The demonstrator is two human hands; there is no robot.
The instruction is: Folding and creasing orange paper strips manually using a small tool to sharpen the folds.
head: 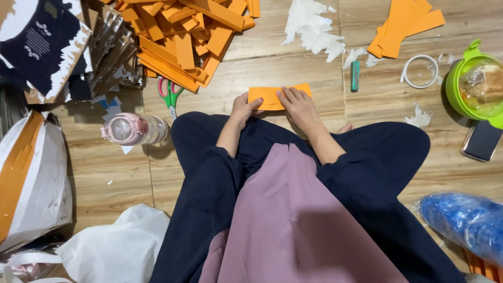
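Observation:
I sit cross-legged on a wooden floor in dark trousers. A folded orange paper strip lies flat on the floor just past my knees. My left hand grips its left end, thumb on top. My right hand presses flat on its right half, fingers spread over the paper.
A big heap of orange strips lies ahead left, a smaller stack ahead right. Scissors, a pink bottle, torn white scraps, a tape ring, a green lidded bowl, a phone and bags surround me.

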